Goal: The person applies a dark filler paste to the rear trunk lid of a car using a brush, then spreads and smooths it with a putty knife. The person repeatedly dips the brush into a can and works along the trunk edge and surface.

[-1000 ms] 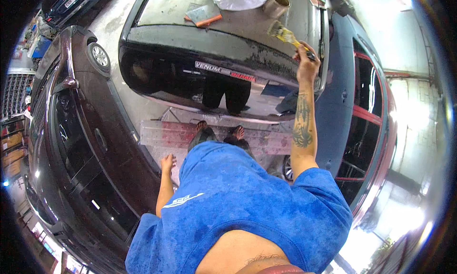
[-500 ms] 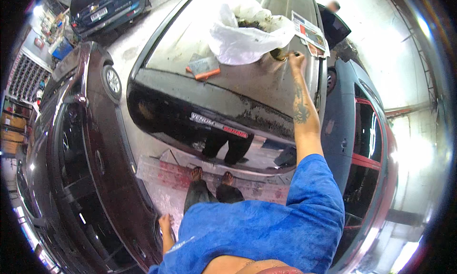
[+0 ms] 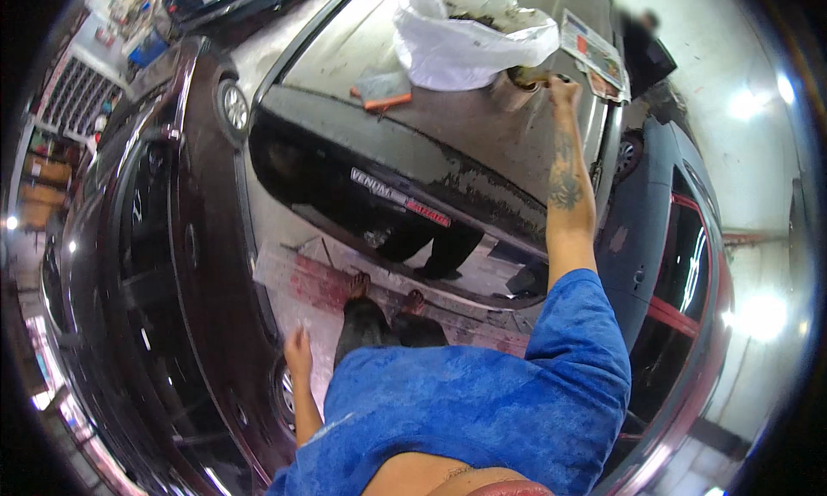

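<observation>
My right hand (image 3: 564, 89) reaches out over the dusty car roof (image 3: 482, 134), closed beside a small brown tin (image 3: 513, 94). A short piece between the fingers and the tin's mouth is too small to make out. Just left of the tin sits a white plastic bag (image 3: 448, 61), open at the top, with dark crumpled stuff inside. Further left lies a grey sanding block or pad with an orange edge (image 3: 385, 96). Low at my left side hangs my left hand (image 3: 298, 354), holding nothing, its fingers loosely apart.
Folded newspaper (image 3: 594, 57) lies on the roof's right edge. A dark maroon car (image 3: 155, 263) stands close on my left, a blue-grey car (image 3: 642, 229) on my right. Beyond the roof at far right is another person (image 3: 644, 52). My feet (image 3: 359, 285) are on a reddish plank (image 3: 319, 281).
The whole view has shifted, so the roof and the things on it sit higher and further right. My right hand stays by the tin; my left hand has risen slightly.
</observation>
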